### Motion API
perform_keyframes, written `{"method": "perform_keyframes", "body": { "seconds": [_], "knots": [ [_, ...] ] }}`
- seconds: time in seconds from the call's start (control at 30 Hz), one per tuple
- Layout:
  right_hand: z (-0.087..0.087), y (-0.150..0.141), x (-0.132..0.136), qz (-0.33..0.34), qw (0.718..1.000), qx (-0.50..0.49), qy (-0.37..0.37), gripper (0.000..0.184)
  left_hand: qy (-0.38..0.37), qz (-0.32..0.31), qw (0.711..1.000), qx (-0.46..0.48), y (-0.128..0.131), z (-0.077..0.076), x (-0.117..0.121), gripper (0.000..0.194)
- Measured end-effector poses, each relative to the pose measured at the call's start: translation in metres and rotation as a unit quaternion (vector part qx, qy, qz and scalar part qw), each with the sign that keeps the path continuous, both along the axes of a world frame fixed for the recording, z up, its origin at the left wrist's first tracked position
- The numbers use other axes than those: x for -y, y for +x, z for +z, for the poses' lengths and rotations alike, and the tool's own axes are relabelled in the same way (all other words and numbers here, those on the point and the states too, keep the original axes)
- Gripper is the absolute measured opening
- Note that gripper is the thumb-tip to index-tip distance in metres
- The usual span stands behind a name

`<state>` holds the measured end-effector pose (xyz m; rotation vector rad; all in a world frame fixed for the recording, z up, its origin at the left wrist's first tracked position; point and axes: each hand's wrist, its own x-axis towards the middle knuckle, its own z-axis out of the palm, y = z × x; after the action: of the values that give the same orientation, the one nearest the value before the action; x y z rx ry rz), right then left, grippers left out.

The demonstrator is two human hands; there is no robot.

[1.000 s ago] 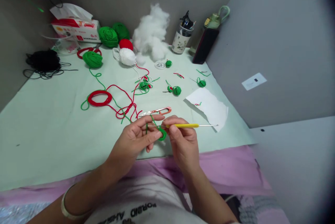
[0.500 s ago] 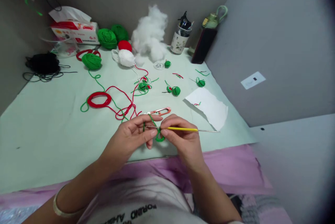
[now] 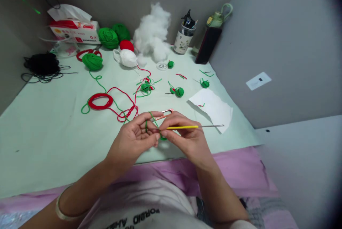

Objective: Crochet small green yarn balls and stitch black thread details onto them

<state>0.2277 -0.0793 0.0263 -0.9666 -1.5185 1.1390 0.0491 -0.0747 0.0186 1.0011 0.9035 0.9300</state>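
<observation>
My right hand (image 3: 184, 134) pinches a crochet hook (image 3: 183, 127) by its yellow grip, its metal shaft pointing out to the right. Against the hook's left end, my left hand (image 3: 140, 132) holds a small loop of green yarn (image 3: 163, 138) between thumb and fingers. A green strand runs over the left index finger and around another finger. The fingertips of both hands nearly meet, and they hide most of the green loop and the hook's working tip. Just behind the fingers lie orange-handled thread snips (image 3: 167, 113), partly covered.
A red yarn coil (image 3: 100, 101) with tangled strands lies left of centre. Farther back are a green yarn ball (image 3: 92, 61), white yarn (image 3: 128, 58), fluffy stuffing (image 3: 152, 32) and a tissue box (image 3: 77, 31). Small green crocheted balls (image 3: 179, 92) and torn white paper (image 3: 213, 109) lie to the right.
The crochet hook has swung nearer to level, its right end rising. My right hand has turned slightly, covering more of the green loop, and the left fingers have shifted a little.
</observation>
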Motion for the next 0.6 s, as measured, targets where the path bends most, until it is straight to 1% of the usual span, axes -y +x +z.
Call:
{"method": "perform_keyframes", "body": {
  "seconds": [0.13, 0.27, 0.33, 0.43, 0.6],
  "knots": [
    [-0.008, -0.01, 0.002, -0.057, 0.998, -0.04, -0.001, 0.015, 0.019, 0.071, 0.997, 0.012, 0.008, -0.004, 0.005, 0.043],
    [-0.02, -0.022, 0.011, -0.119, 0.986, -0.113, -0.021, 0.015, 0.013, 0.105, 0.994, 0.039, 0.01, -0.008, 0.007, 0.044],
    [-0.026, -0.028, 0.017, -0.154, 0.979, -0.134, -0.023, 0.016, 0.003, 0.11, 0.993, 0.05, 0.01, -0.01, 0.008, 0.043],
    [-0.032, -0.037, 0.025, -0.196, 0.969, -0.148, -0.016, 0.017, -0.011, 0.1, 0.993, 0.064, 0.009, -0.012, 0.009, 0.041],
    [-0.036, -0.042, 0.031, -0.212, 0.966, -0.149, 0.003, 0.019, -0.031, 0.092, 0.992, 0.086, 0.008, -0.01, 0.01, 0.04]
  ]
}}
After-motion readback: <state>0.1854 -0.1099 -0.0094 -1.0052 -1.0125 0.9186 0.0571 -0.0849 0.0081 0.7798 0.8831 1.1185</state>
